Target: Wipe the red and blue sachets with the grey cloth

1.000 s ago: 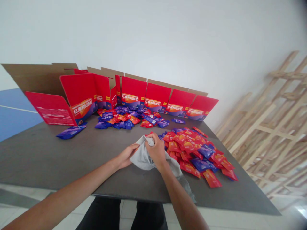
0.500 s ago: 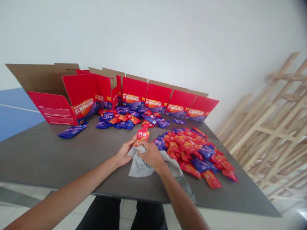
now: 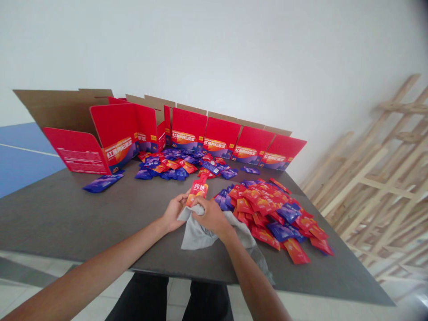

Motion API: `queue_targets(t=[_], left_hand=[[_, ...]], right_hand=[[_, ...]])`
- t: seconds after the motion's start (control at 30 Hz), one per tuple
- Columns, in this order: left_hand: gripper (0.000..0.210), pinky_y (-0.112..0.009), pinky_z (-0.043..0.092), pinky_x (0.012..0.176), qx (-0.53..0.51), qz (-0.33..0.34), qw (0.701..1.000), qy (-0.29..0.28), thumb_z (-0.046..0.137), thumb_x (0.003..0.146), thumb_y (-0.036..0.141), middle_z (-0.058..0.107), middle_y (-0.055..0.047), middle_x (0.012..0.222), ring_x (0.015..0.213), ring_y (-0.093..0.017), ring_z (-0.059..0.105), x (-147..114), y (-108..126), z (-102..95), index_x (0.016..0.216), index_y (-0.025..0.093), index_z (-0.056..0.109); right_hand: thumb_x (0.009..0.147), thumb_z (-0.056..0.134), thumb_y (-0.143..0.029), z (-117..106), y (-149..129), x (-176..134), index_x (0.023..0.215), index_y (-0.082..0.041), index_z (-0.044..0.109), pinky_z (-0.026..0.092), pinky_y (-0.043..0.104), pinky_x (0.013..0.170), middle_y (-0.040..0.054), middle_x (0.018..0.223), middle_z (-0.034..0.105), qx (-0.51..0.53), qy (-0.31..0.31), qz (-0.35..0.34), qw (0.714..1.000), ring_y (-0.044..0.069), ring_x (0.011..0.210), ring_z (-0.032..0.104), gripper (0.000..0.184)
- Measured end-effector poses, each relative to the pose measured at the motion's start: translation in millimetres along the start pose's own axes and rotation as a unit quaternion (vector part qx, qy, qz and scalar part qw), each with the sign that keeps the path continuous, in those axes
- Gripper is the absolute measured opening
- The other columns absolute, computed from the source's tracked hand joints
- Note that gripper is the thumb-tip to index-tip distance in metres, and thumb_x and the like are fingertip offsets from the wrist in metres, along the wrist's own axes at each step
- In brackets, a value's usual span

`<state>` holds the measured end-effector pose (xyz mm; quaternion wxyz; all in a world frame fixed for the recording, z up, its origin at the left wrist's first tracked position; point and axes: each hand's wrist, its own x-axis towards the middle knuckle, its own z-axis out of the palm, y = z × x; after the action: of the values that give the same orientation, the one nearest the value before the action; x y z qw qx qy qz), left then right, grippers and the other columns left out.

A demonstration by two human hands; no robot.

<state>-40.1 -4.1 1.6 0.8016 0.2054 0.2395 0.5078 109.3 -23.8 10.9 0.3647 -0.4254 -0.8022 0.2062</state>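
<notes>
A red and orange pouch (image 3: 199,188) with white lettering is upright between my hands, above the front middle of the table. My left hand (image 3: 176,212) grips it from its left side, the fingers partly hidden behind it. My right hand (image 3: 211,216) is closed on a grey cloth (image 3: 199,235) and presses it against the pouch's lower part. The cloth's tail trails right under my forearm to the table edge. Just right of my right hand lies a heap of red and purple pouches (image 3: 267,200).
Open red cartons (image 3: 189,127) line the back of the dark grey table (image 3: 140,240), with a larger-looking open carton (image 3: 75,151) at left. A second pile of pouches (image 3: 174,164) lies before them. One purple pouch (image 3: 103,183) lies apart at left. Wooden frames (image 3: 374,187) stand at right.
Both hands stay closed on the pouch and cloth, in nearly the same place. The whole view has shifted slightly; nothing else has visibly moved.
</notes>
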Motion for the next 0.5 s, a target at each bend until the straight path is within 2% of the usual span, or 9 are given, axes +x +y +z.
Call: queue_targets(t=[0.07, 0.13, 0.2, 0.27, 0.33, 0.5], left_hand=[[0.021, -0.032, 0.054, 0.074, 0.015, -0.019, 1.000, 0.007, 0.049, 0.080, 0.009, 0.072, -0.005, 0.072, 0.064, -0.019, 0.069, 0, 1, -1.9, 0.088, 0.013, 0.068], [0.017, -0.032, 0.054, 0.071, 0.023, -0.060, 0.998, -0.002, 0.051, 0.080, 0.012, 0.071, -0.006, 0.070, 0.063, -0.020, 0.068, -1, -1, -2.6, 0.080, 0.012, 0.067], [0.017, -0.033, 0.054, 0.075, 0.023, -0.098, 0.995, -0.020, 0.053, 0.082, 0.017, 0.073, -0.008, 0.076, 0.070, -0.022, 0.070, -3, -4, -1.9, 0.083, 0.011, 0.068], [0.021, -0.035, 0.054, 0.080, 0.025, -0.113, 0.993, -0.037, 0.054, 0.084, 0.020, 0.075, -0.010, 0.084, 0.080, -0.025, 0.071, -5, -8, -0.3, 0.095, 0.011, 0.069], [0.025, -0.035, 0.054, 0.083, 0.034, -0.097, 0.994, -0.046, 0.058, 0.085, 0.020, 0.075, -0.011, 0.091, 0.084, -0.024, 0.071, -5, -10, 1.1, 0.107, 0.011, 0.068], [0.037, -0.026, 0.055, 0.079, 0.049, 0.019, 0.998, -0.025, 0.058, 0.082, 0.001, 0.074, -0.009, 0.092, 0.076, -0.016, 0.071, 0, -9, 0.1, 0.117, 0.012, 0.063]], right_hand=[[0.074, 0.060, -0.015, 1, -3, -1, 0.089, -0.025, 0.064, 0.045, 0.023, 0.067, -0.0044, 0.079, 0.069, 0.000, -0.017, -0.009, 1.000, 0.015, 0.071, 0.064, 0.019], [0.076, 0.059, -0.017, -1, -4, 0, 0.090, -0.025, 0.064, 0.046, 0.024, 0.070, -0.0031, 0.084, 0.070, 0.008, 0.002, -0.003, 1.000, 0.015, 0.074, 0.064, 0.017], [0.078, 0.058, -0.019, -4, -3, 1, 0.092, -0.024, 0.063, 0.047, 0.024, 0.071, -0.0021, 0.086, 0.070, 0.020, 0.038, 0.011, 0.999, 0.015, 0.075, 0.065, 0.016], [0.079, 0.057, -0.021, -7, -2, 2, 0.090, -0.023, 0.062, 0.046, 0.024, 0.069, -0.0022, 0.082, 0.068, 0.031, 0.078, 0.028, 0.996, 0.015, 0.073, 0.064, 0.012], [0.080, 0.057, -0.022, -9, -1, 2, 0.088, -0.023, 0.061, 0.045, 0.023, 0.067, -0.0028, 0.078, 0.066, 0.040, 0.119, 0.039, 0.991, 0.015, 0.070, 0.063, 0.009], [0.080, 0.054, -0.022, -12, -5, 1, 0.088, -0.021, 0.060, 0.044, 0.022, 0.065, -0.0023, 0.076, 0.064, 0.066, 0.196, 0.044, 0.977, 0.014, 0.069, 0.061, 0.009]])
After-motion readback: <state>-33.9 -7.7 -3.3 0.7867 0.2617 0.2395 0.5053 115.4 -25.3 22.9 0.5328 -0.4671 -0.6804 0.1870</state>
